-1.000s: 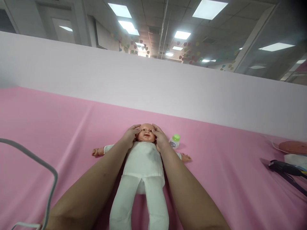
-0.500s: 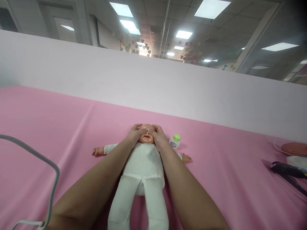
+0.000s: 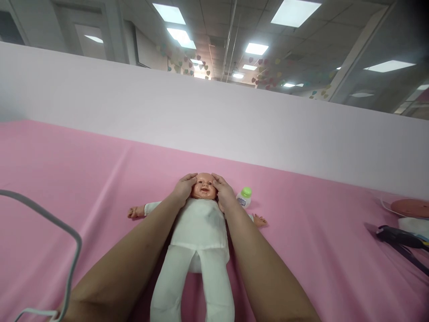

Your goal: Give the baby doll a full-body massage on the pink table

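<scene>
Head view shows the doll (image 3: pixel 201 223) lying on its back on the pink surface (image 3: pixel 83 179), its long axis running straight away from the person, head at the far end and legs toward the body between the two forearms. The left hand (image 3: pixel 183 190) cups the left side of the doll's head, the right hand (image 3: pixel 223 193) the right side, thumbs touching near the temples. Both hands are equally near. A small bottle (image 3: pixel 244 197) stands just beyond the right hand.
</scene>
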`<state>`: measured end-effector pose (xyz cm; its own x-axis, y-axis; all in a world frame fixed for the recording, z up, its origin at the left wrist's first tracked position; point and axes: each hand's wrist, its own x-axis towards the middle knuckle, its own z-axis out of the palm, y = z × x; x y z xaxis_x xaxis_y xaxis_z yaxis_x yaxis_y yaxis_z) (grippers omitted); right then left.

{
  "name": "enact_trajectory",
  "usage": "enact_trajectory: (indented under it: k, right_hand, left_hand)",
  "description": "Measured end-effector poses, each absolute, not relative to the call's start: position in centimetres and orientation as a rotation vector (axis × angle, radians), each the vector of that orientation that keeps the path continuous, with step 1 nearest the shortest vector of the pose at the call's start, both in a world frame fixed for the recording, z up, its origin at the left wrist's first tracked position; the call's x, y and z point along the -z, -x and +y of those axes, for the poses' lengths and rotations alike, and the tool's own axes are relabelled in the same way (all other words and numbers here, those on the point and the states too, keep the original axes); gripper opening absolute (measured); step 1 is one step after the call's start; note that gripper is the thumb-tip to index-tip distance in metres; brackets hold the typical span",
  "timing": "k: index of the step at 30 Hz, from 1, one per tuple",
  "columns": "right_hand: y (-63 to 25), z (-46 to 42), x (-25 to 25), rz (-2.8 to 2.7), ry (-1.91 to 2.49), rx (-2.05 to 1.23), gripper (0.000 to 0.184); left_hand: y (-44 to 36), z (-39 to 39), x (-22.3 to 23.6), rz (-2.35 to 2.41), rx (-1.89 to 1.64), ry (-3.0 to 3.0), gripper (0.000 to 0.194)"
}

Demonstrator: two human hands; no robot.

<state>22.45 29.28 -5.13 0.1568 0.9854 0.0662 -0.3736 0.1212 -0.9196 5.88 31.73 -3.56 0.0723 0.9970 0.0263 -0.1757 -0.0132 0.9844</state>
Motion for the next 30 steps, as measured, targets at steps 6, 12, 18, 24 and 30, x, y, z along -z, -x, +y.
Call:
enact_trajectory:
  k: [6, 12, 18, 24, 30]
  right_hand:
    - [-23.2, 28.5, 4.7, -0.868, 0.875, -1.320, 0.058]
    - [-22.9, 27.8, 4.0, -0.879, 0.830, -1.360, 0.062]
    - [-21.9, 27.9, 3.7, -0.948, 0.859, -1.269, 0.072]
    - [-21.2, 28.4, 4.0, -0.975, 0.956, -1.129, 0.070]
    - [-21.5, 29.4, 4.8, -0.946, 0.961, -1.097, 0.050]
  left_hand:
    - [-5.0, 31.5, 3.6, 0.970, -1.131, -1.057, 0.042]
    - [-4.6, 31.3, 3.5, 0.876, -1.104, -1.065, 0.055]
    - [-5.4, 31.0, 3.2, 0.911, -1.178, -1.091, 0.059]
    - [-5.9, 31.5, 3.8, 1.065, -1.239, -1.209, 0.059]
    - [-6.2, 31.6, 3.6, 1.020, -1.261, -1.145, 0.049]
